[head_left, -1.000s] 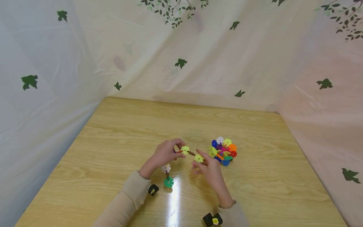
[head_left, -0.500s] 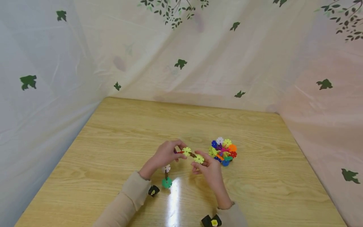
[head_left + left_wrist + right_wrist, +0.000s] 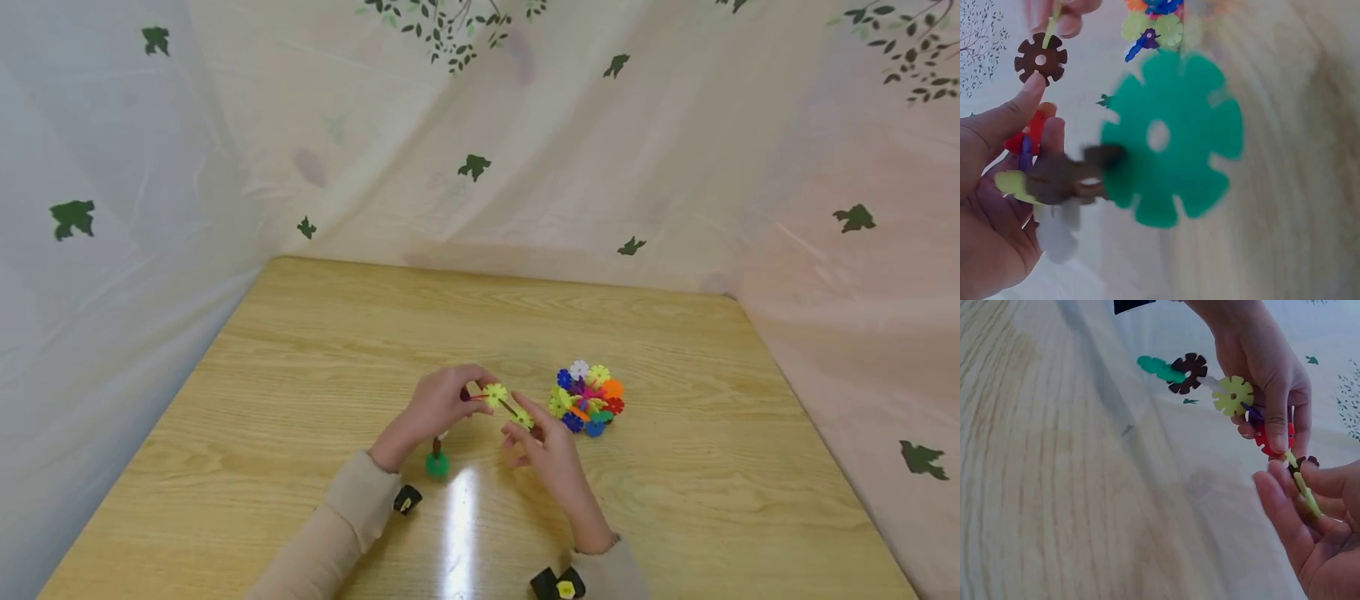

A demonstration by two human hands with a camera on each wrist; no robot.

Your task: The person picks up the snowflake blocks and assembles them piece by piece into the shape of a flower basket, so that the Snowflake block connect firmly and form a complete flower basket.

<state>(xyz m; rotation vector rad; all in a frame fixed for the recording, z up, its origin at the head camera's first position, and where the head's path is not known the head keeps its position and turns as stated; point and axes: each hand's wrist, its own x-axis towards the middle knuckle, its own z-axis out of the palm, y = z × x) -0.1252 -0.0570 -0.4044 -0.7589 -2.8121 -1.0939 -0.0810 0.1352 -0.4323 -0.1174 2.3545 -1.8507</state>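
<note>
A chain of interlocking snowflake discs hangs between my two hands above the table. My left hand [image 3: 442, 400] pinches it near the red disc [image 3: 1025, 137] and a yellow disc [image 3: 494, 395]. From there purple, yellow, white and brown discs lead to the green end disc [image 3: 437, 465], which looms large in the left wrist view. My right hand [image 3: 555, 450] holds the yellow disc [image 3: 523, 419] at the other end between thumb and fingers. A brown disc [image 3: 1040, 59] joins the two nearest yellow discs. In the right wrist view, fingers partly cover this end of the chain.
To the right of my right hand, a multicoloured cluster of snowflake discs [image 3: 588, 398] sits on the wooden table [image 3: 360, 325]. Pale cloth with leaf prints [image 3: 420, 167] hangs around the back and sides. Black wrist cameras [image 3: 558, 583] are strapped at my cuffs.
The chain has turned in my hands. Its green end has swung slightly up and left, and the yellow disc at my right hand now appears more tilted. Both hands have barely shifted.
</note>
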